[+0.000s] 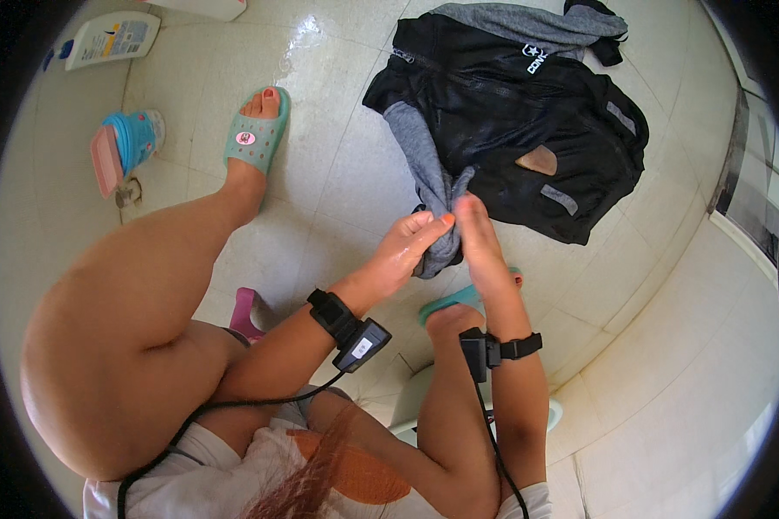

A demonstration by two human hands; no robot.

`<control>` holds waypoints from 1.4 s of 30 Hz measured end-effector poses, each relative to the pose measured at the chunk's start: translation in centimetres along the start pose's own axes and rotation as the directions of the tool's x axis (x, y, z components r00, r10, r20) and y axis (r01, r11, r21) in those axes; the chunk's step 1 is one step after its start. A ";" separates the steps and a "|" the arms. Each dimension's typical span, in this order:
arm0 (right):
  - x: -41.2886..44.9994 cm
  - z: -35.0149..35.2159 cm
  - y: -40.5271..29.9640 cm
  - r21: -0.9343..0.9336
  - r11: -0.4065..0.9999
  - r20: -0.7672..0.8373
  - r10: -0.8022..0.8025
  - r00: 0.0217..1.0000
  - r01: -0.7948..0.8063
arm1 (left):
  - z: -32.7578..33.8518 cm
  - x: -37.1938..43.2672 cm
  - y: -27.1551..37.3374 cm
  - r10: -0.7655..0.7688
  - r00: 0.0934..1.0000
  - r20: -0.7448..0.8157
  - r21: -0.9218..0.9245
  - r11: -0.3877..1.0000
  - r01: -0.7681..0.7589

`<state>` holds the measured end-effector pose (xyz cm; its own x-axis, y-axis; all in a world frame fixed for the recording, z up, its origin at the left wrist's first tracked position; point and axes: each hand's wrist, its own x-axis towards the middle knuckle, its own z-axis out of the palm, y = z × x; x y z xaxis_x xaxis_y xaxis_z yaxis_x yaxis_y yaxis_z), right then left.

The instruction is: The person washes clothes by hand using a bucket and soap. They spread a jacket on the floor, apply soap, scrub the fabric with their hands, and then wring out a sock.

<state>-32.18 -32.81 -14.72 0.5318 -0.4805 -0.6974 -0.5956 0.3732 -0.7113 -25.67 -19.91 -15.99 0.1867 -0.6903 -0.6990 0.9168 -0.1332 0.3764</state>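
Note:
A black jacket (487, 123) with grey sleeves and white lettering lies spread on the tiled floor. My left hand (402, 250) grips its bunched near grey sleeve (436, 250), thumb on top. On the sleeve's other side, my right hand (479, 227) is held nearly flat against the cloth; its fingers are slightly blurred and its thumb is hidden. A twisted bit of the sleeve sticks up past the right fingertips. A tan wedge-shaped piece, which looks like a bar of soap (537, 160), rests on the jacket. The far sleeve (526, 23) lies folded along the top.
On the left stand a white pump bottle (113, 40), a blue container (144, 139) and a pink brush-like item (106, 161). My slippered foot (256, 130) is near them. A pink plastic piece (243, 311) lies by my leg. Wet tile (305, 39) glistens; a framed panel (746, 175) borders the right.

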 end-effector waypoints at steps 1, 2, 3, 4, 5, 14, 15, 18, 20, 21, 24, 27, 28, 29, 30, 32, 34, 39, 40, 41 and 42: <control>0.5 -0.1 0.0 -0.069 0.996 0.008 -0.053 0.999 0.053 | 0.1 0.3 -0.5 0.025 0.999 -0.020 -0.020 0.999 -0.025; 0.7 -0.4 0.1 -0.092 0.995 -0.104 -0.047 0.994 0.037 | 0.3 0.5 -1.0 0.049 0.998 -0.042 -0.040 0.998 -0.050; 0.9 -0.3 0.3 -0.109 0.994 -0.206 -0.040 0.978 0.018 | -0.2 0.9 -1.9 0.047 0.998 -0.041 -0.039 0.998 -0.048; 1.0 0.5 -0.1 0.067 0.994 -0.322 -0.058 0.945 0.084 | -0.7 1.2 -2.5 0.083 0.974 -0.210 -0.157 0.980 -0.118; 0.7 0.9 -0.7 0.070 0.994 -0.315 -0.057 0.947 0.083 | -1.3 1.6 -3.1 0.097 0.922 -0.375 -0.260 0.944 -0.205; -1.3 3.3 -1.8 -0.634 0.728 -0.198 -0.479 0.855 0.261 | 1.8 1.8 0.0 0.058 0.953 -0.296 -0.137 0.985 -0.103; 0.8 2.4 -1.5 -0.649 0.718 -0.253 -0.517 0.818 0.253 | 2.6 1.7 -0.9 0.131 0.955 -0.264 -0.008 0.990 -0.138; 2.8 1.6 -1.9 -0.660 0.741 -0.275 -0.396 0.876 0.128 | 3.2 1.6 -0.3 0.131 0.933 -0.334 0.043 0.991 -0.124; -0.2 4.4 -1.6 -0.607 0.730 -0.200 -0.525 0.828 0.316 | 1.1 2.0 0.2 0.166 0.897 -0.410 0.103 0.985 -0.136; -1.6 5.6 -0.9 -0.546 0.711 -0.183 -0.617 0.765 0.443 | 0.8 2.0 1.2 0.168 0.895 -0.414 0.105 0.985 -0.137; -2.5 5.1 -0.3 -0.539 0.796 -0.164 -0.420 0.893 0.275 | 1.3 2.2 1.9 0.034 0.912 -0.408 -0.064 0.996 -0.066; 2.1 2.6 -1.1 -0.652 0.723 -0.253 -0.494 0.832 0.231 | 3.8 1.2 1.2 0.003 0.921 -0.390 -0.091 0.995 -0.042; 2.2 2.5 -1.1 -0.652 0.723 -0.258 -0.494 0.830 0.227 | 3.3 1.8 0.4 0.043 0.945 -0.324 -0.057 0.996 -0.065; 2.2 2.4 -1.1 -0.604 0.767 -0.259 -0.448 0.856 0.219 | 3.0 1.7 0.2 0.041 0.947 -0.319 -0.055 0.997 -0.062; 2.6 2.4 -1.3 -0.550 0.806 -0.251 -0.410 0.877 0.219 | 2.3 1.8 0.6 0.060 0.941 -0.333 -0.047 0.996 -0.080; -1.2 3.9 -0.2 -0.563 0.744 -0.155 -0.523 0.838 0.360 | 2.8 1.1 2.8 0.050 0.907 -0.418 -0.018 0.998 -0.063; -2.6 4.8 0.5 -0.507 0.745 -0.127 -0.562 0.817 0.434 | 1.8 1.4 2.2 0.080 0.910 -0.408 0.012 0.997 -0.082; 3.3 0.7 0.0 -0.563 0.799 -0.290 -0.432 0.854 0.213 | 3.1 1.5 -0.3 -0.018 0.961 -0.275 -0.129 0.991 -0.018; 3.7 -0.3 0.5 -0.539 0.810 -0.280 -0.432 0.857 0.232 | 5.0 0.8 1.3 -0.107 0.960 -0.259 -0.160 0.985 0.067; 4.0 -1.2 1.1 -0.514 0.820 -0.272 -0.433 0.859 0.251 | 6.1 0.5 1.9 -0.113 0.964 -0.242 -0.152 0.985 0.077; 3.8 -1.1 0.9 -0.416 0.869 -0.298 -0.408 0.863 0.267 | 6.4 -0.3 3.1 0.065 0.958 -0.280 -0.117 0.988 -0.101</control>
<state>-31.36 -35.14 -17.94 0.5228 -0.8032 -0.2857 -0.6259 -0.1341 -0.7683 -25.18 -24.69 -10.74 0.3370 -0.4707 -0.8154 0.9282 0.0210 0.3714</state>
